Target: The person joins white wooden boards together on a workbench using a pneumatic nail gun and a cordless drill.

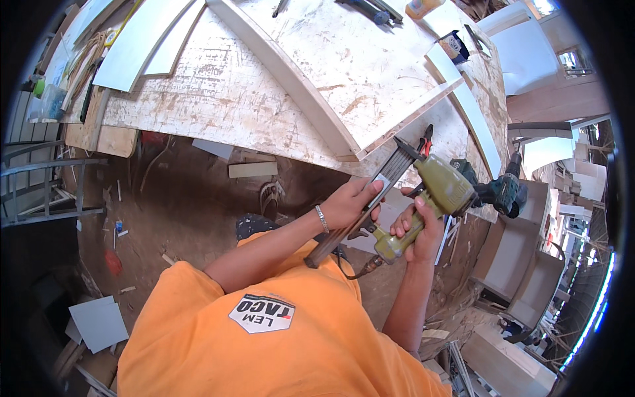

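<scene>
An olive-green pneumatic nail gun (446, 188) is held in front of my chest, just below the workbench edge. My right hand (420, 228) is wrapped around its handle. My left hand (350, 202), with a bracelet at the wrist, grips the long dark magazine (397, 165) that runs slantwise under the gun, thumb pressed on a small grey piece at its side. A hose fitting (370, 264) hangs from the handle's base. I wear an orange shirt.
A scuffed plywood workbench (251, 99) carries curved white boards (297, 86), red-handled pliers (425, 140) and a small can (454, 45). A dark green cordless drill (506, 192) lies right of the gun. Scraps and a sandal (270, 198) litter the dirt floor.
</scene>
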Motion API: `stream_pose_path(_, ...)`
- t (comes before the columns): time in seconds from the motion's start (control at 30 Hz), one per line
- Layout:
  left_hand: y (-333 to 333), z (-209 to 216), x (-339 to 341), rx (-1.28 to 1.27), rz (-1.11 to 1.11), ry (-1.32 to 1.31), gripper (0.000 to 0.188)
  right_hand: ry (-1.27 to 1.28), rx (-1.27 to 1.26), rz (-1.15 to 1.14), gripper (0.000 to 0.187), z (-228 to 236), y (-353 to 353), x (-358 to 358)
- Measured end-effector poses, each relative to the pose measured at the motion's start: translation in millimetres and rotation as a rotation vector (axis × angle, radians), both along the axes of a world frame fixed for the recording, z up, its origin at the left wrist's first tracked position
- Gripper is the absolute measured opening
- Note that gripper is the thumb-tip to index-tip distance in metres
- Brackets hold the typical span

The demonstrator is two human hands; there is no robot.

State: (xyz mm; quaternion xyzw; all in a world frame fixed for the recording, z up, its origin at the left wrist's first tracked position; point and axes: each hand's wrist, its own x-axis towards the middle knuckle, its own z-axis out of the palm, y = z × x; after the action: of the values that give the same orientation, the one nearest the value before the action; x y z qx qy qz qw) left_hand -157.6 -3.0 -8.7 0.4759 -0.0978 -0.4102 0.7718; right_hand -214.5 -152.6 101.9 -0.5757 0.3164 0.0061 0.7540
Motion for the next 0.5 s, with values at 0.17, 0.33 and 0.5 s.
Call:
stream_pose_path(0.17,-17.2,-36.9,-23.0,-0.209,0.085,0.138,0.053,0.111,-0.249,0.154,0.029,9.5,2.7,19.2)
stream_pose_path(0.33,-22.3,-48.4,-57.3,-0.208,0.192,0.222,0.055,0.205,-0.271,0.219,0.027,-6.8,0.8,13.6)
stream_pose_path(0.5,-19.2,-59.6,-50.2,-0.188,0.168,0.202,0.053,0.212,-0.253,0.166,0.027,-18.0,7.1,13.8)
